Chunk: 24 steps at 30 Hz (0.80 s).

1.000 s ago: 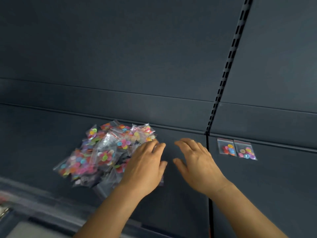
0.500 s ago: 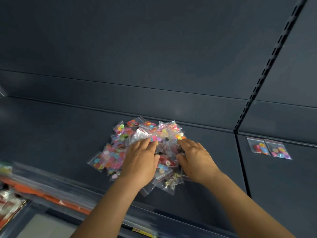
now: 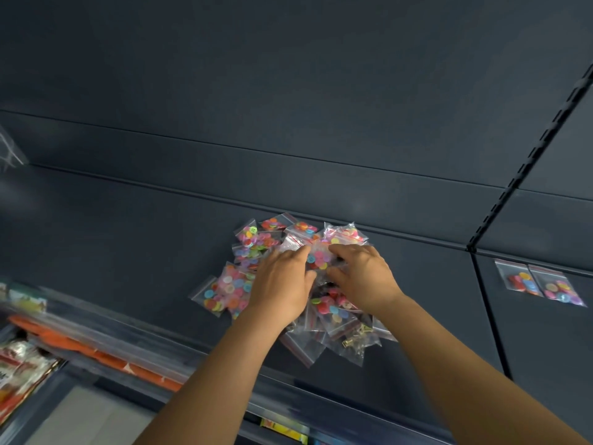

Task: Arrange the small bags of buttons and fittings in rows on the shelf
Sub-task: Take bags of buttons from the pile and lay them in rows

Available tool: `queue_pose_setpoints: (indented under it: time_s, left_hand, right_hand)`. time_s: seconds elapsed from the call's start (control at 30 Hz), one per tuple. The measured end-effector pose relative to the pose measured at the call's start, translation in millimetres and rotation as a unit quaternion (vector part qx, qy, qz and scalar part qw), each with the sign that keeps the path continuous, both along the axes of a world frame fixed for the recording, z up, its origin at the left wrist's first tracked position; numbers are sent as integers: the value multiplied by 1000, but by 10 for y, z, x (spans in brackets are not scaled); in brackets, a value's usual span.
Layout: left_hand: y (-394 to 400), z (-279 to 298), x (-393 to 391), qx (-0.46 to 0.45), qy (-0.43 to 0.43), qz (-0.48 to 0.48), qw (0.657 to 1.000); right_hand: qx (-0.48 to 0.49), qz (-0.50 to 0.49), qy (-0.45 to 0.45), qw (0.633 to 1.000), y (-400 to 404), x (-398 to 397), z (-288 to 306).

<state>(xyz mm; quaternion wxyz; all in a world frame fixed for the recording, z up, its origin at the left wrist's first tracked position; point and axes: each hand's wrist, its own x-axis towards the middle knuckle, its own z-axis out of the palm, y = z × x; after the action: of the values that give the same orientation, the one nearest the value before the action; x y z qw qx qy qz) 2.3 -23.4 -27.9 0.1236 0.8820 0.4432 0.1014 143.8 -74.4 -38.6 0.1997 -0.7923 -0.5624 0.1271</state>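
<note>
A loose pile of small clear bags point(image 3: 231, 290) filled with coloured buttons lies on the dark shelf point(image 3: 128, 252), near its back edge. One bag with gold metal fittings point(image 3: 354, 340) sticks out at the pile's front. My left hand point(image 3: 282, 284) and my right hand point(image 3: 361, 277) sit on top of the pile, fingertips meeting around one bag of buttons point(image 3: 318, 259), which both pinch at its sides. Two bags of buttons point(image 3: 519, 281) point(image 3: 560, 289) lie side by side on the shelf section to the right.
A slotted black upright point(image 3: 526, 162) divides the back panel and the two shelf sections. Below the front edge, a lower shelf holds orange goods point(image 3: 96, 354) and shiny packets point(image 3: 19, 364). A clear plastic piece point(image 3: 9, 152) shows at far left.
The view has swung left, bringing the pile to the centre. Both hands moved from beside the pile onto it, and their fingers have closed in on one bag at the top.
</note>
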Motion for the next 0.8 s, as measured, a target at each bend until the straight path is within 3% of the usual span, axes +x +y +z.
queue_pose_setpoints:
  time_s: [0.27,0.43,0.57,0.67,0.8]
  left_hand:
    - [89,-65,25,-20,-82,17,996]
    - [116,-91,40,-38,-183,38,982]
    - [126,-7,49,-114,-280,68,951]
    - [123,35,12,-138,-310,73,938]
    - [67,27,-95,-128,-301,58,943]
  right_hand:
    - [91,-73,85,990,93,-58,12]
    - [146,-103,250,952,50,-60,127]
    - [150,-127,333,922,8,-90,196]
    - [100,-86,293,947,-59,-101,212]
    - [31,-43,144,988,-220,-122,260]
